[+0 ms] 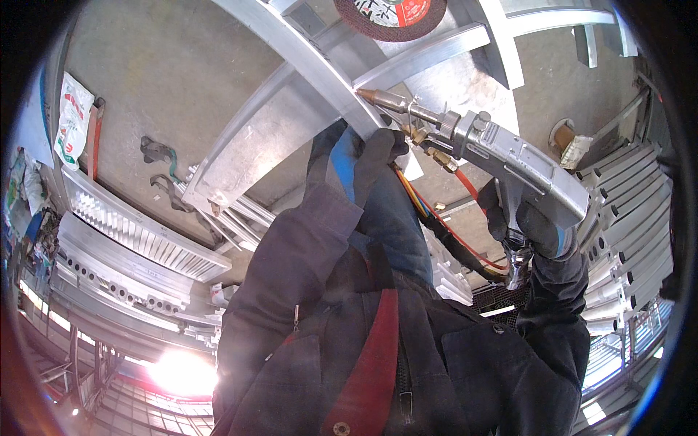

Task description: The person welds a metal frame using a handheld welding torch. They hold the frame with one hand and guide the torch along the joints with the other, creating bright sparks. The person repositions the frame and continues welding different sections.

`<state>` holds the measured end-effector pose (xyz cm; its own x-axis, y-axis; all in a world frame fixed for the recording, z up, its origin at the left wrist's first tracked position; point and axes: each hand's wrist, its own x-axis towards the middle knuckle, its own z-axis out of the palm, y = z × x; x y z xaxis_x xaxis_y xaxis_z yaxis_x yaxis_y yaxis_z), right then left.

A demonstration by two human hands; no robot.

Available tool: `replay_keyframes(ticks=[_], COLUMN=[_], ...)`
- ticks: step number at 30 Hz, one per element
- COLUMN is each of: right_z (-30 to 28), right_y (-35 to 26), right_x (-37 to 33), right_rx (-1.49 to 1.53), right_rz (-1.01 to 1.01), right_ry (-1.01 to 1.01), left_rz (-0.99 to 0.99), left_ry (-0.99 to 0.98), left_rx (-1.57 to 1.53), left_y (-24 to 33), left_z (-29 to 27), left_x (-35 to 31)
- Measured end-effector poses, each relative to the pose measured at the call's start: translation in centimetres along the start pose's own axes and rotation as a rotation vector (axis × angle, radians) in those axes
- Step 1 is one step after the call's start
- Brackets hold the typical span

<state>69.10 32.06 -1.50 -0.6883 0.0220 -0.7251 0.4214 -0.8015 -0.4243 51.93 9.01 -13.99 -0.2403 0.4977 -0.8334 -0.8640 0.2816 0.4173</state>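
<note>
In my dark-gloved right hand [539, 227] is a grey metal handheld welding gun [520, 156], held by its handle. Its copper-coloured nozzle [368, 95] points left and meets, or nearly meets, the edge of a curved silvery metal bar [305, 62]. My left hand [378, 151], also gloved, is curled at the near end of that bar, just below the nozzle; part of its fingers is hidden. Brass fittings [436, 155] under the gun's barrel join a red hose [469, 186]. A brown abrasive disc [389, 30] with a red and white label lies beyond the bar.
More metal bars [429, 54] form a framework over a plate. Orange and black cables [451, 236] hang between my hands. Stacked metal profiles [629, 225] stand at right, more [123, 265] at left. A white bag [74, 120] and dark straps [169, 190] lie on the left.
</note>
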Motion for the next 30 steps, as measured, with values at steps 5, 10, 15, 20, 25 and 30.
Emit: replay_keyframes(ticks=[5,10,15,20,25,30], right_z=[-0.5,-0.3,-0.2,-0.2,-0.1,-0.6], right_y=[0.8,1.2,1.2,1.3,1.1,1.1], right_x=[-0.2,-0.4,-0.4,-0.5,-0.4,-0.8], right_rx=[0.091,0.055,0.041,0.037,0.034,0.035], right_rz=[0.028,0.039,0.047,0.056,0.064,0.076], right_ry=[-0.032,-0.025,-0.022,-0.023,-0.024,-0.023], left_rz=[-0.009,-0.019,-0.019,-0.015,-0.007,0.001], left_ry=[-0.029,-0.009,0.001,0.005,0.01,0.01], left_rx=[-0.092,-0.08,-0.077,-0.079,-0.078,-0.081], left_y=[-0.7,-0.8,-0.5,-0.3,-0.1,0.1], left_z=[-0.5,-0.5,-0.3,-0.2,-0.2,-0.1], left_x=[0.0,-0.2,-0.3,-0.5,-0.6,-0.6])
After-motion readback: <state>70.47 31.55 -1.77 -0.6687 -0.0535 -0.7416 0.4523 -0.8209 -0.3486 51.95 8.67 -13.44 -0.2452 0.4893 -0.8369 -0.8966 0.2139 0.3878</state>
